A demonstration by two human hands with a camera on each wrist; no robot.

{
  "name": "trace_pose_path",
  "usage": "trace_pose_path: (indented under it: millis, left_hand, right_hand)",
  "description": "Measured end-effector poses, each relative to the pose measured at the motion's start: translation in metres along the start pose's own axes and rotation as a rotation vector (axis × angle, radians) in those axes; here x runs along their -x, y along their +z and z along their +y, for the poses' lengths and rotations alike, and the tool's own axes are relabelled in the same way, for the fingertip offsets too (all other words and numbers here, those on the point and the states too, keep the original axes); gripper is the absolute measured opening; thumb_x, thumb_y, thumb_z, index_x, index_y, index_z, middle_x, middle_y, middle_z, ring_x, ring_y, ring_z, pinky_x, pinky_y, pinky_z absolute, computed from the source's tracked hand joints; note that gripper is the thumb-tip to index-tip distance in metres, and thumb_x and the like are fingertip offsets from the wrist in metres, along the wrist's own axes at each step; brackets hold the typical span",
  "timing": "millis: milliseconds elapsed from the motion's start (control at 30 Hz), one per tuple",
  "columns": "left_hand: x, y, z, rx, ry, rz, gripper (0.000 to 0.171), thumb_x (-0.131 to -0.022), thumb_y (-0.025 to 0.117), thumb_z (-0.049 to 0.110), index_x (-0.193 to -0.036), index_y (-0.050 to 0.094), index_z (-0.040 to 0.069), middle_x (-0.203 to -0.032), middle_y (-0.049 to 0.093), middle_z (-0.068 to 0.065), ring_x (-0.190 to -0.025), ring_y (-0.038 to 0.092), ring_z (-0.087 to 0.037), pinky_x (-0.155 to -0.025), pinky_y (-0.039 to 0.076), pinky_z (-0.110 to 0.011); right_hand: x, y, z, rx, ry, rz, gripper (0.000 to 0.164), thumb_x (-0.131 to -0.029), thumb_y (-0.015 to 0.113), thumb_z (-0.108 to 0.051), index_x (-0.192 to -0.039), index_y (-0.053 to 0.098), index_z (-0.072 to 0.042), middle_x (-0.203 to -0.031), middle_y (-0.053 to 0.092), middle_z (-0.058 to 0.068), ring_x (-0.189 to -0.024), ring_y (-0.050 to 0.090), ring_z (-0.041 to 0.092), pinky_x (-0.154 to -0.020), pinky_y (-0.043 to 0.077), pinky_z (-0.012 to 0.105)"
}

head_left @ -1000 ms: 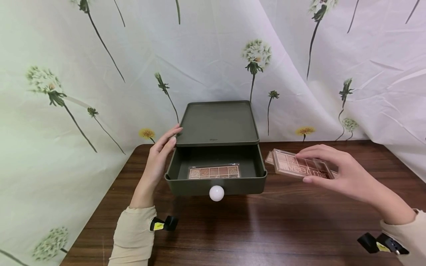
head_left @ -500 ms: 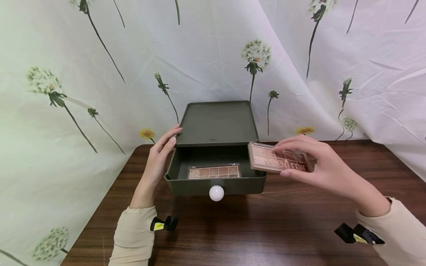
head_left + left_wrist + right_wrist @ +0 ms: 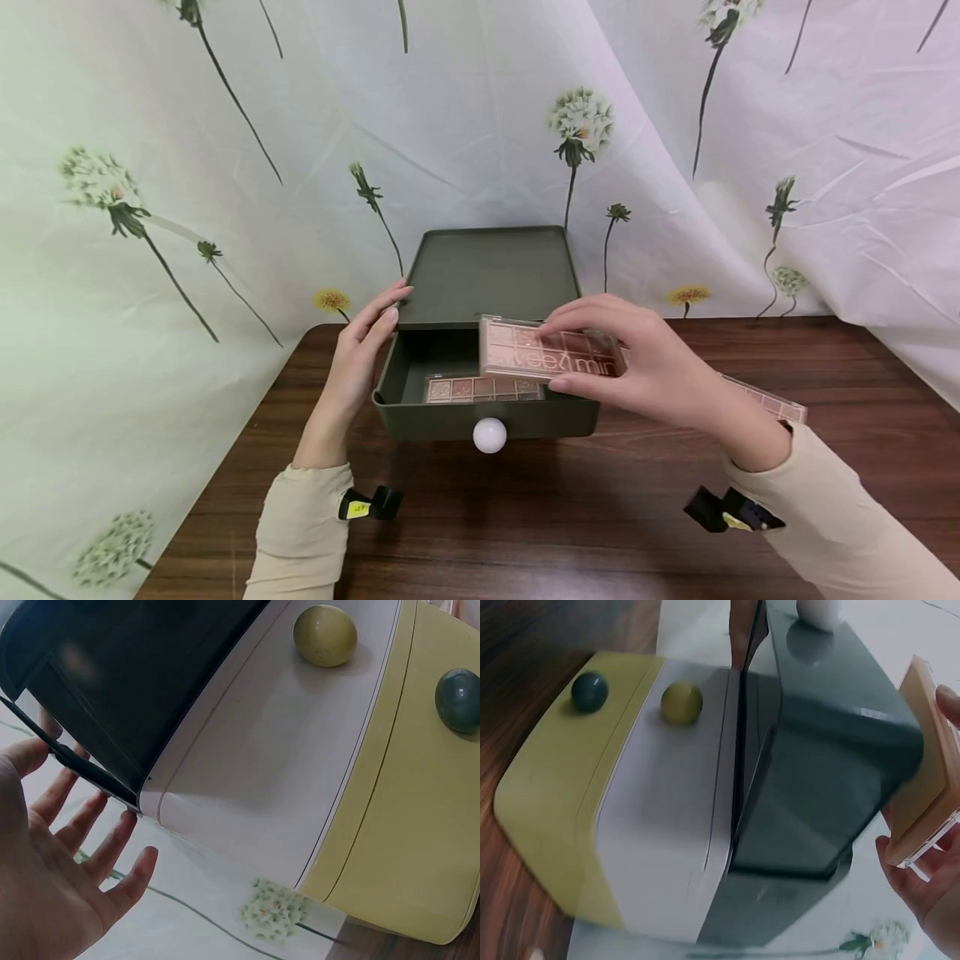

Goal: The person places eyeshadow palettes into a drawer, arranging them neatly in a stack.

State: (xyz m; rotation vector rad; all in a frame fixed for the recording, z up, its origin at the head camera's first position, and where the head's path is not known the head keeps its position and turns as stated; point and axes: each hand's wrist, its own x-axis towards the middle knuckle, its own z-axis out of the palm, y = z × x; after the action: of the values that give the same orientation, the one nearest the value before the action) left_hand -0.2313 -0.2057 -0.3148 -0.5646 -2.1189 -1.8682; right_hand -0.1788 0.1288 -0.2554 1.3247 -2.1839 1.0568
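A dark green drawer [image 3: 427, 423] with a white knob [image 3: 490, 435] is pulled out in the head view. Inside it lies an eyeshadow palette [image 3: 457, 390]. My right hand [image 3: 645, 358] grips another eyeshadow palette [image 3: 517, 350] between thumb and fingers, tilted above the drawer's right half. In the right wrist view that palette [image 3: 926, 765] shows its pale back beside the drawer. My left hand [image 3: 356, 367] rests against the left side of the green top tier [image 3: 491, 279], and its fingers [image 3: 112, 840] are extended in the left wrist view.
Below the green tier are a white drawer [image 3: 247, 742] and a yellow drawer [image 3: 397, 817], both pushed in. Another palette [image 3: 780, 404] lies on the wooden table [image 3: 570, 517], partly hidden by my right forearm. A dandelion-print cloth [image 3: 487, 125] hangs behind.
My right hand has carried its palette leftward from beside the drawer to over it. The palette on the table now shows beyond my right wrist. My left hand stays in place.
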Motion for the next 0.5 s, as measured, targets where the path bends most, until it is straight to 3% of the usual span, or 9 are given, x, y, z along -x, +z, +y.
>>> trace_pose_path:
  millis: [100, 500]
  left_hand:
    - [0.0, 0.0, 0.0, -0.007, -0.002, -0.001, 0.042, -0.107, 0.045, 0.023, -0.143, 0.051, 0.003, -0.155, 0.04, 0.002, -0.137, 0.037, -0.012, -0.097, 0.034, -0.033]
    - [0.0, 0.0, 0.0, -0.012, -0.004, 0.004, 0.042, -0.107, 0.045, 0.023, -0.144, 0.051, 0.003, -0.155, 0.041, 0.004, -0.138, 0.036, -0.012, -0.097, 0.034, -0.034]
  right_hand:
    - [-0.008, 0.008, -0.004, 0.006, 0.013, -0.025, 0.041, -0.083, 0.082, -0.018, -0.122, 0.069, -0.015, -0.119, 0.065, -0.005, -0.094, 0.053, 0.011, -0.073, 0.04, 0.028]
    - [-0.03, 0.028, -0.015, 0.048, 0.2, -0.194, 0.036, -0.088, 0.075, -0.041, -0.12, 0.069, -0.027, -0.103, 0.061, -0.016, -0.086, 0.051, 0.006, -0.074, 0.044, 0.03]
